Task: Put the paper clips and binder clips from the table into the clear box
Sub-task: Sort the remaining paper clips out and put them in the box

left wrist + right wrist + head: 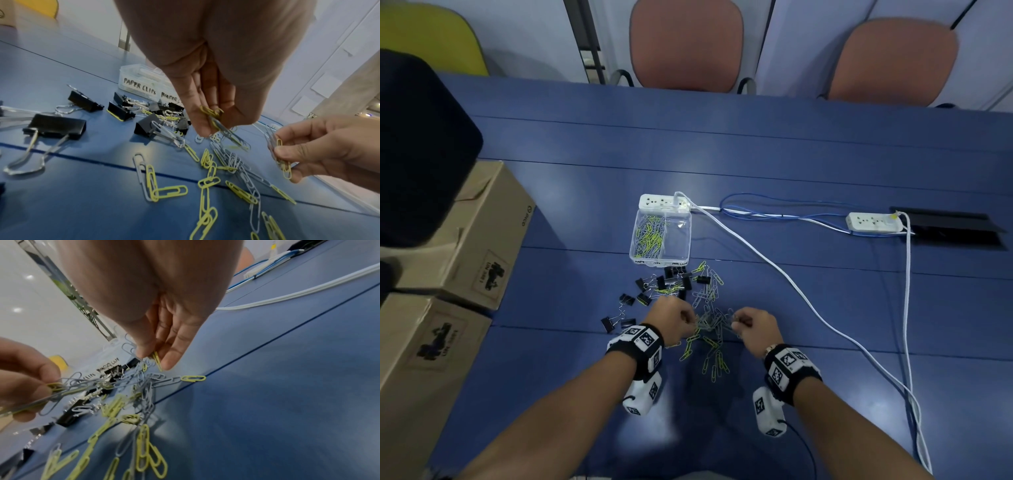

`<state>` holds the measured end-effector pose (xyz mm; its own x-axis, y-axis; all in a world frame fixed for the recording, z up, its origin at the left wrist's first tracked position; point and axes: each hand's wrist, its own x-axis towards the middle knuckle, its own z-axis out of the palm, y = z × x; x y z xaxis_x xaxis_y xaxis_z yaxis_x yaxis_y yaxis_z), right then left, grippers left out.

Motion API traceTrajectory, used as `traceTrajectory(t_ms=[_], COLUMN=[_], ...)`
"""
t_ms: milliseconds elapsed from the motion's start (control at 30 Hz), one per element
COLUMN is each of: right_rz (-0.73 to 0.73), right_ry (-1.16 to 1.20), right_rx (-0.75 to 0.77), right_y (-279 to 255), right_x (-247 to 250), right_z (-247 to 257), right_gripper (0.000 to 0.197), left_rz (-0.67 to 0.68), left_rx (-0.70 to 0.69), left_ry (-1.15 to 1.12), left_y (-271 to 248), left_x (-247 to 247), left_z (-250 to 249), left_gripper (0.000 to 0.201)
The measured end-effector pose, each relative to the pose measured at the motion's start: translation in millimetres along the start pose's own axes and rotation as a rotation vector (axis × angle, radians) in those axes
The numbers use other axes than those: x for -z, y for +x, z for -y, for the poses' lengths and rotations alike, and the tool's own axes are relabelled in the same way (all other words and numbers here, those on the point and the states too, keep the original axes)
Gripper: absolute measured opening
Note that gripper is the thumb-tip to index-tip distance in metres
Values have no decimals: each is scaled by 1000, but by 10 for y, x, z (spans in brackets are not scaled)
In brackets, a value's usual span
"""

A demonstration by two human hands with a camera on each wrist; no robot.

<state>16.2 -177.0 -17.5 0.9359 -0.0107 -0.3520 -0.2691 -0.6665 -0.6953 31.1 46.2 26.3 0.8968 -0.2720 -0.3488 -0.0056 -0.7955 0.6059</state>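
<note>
Yellow and grey paper clips lie scattered on the blue table between my hands, with black binder clips just beyond them. My left hand pinches a small bunch of paper clips just above the pile. My right hand pinches another bunch, seen in the right wrist view at its fingertips. The clear box stands open beyond the binder clips, with several paper clips in its left compartment and its right one bare. Its front wall reads "PAPER CLIPS".
A white power strip touches the box's far side, and its white cable runs down the table's right. A second strip lies by a black hatch. Cardboard boxes stand at the left edge, and chairs beyond the table.
</note>
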Motion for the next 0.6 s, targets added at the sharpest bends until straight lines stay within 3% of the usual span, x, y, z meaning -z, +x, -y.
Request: traceTrajectory(t_ms=[400,600], right_rz=[-94,-116], right_ry=[324,400], right_rx=[67,105], right_y=[86,253], right_x=[102,226], right_z=[431,716], right_gripper=[20,14], left_rz=[-151,-280], left_rx=[20,45], left_ry=[-134,-222], left_y=[101,368], left_x=[528,935], left_z=[-144,-102], left_gripper=[10,11])
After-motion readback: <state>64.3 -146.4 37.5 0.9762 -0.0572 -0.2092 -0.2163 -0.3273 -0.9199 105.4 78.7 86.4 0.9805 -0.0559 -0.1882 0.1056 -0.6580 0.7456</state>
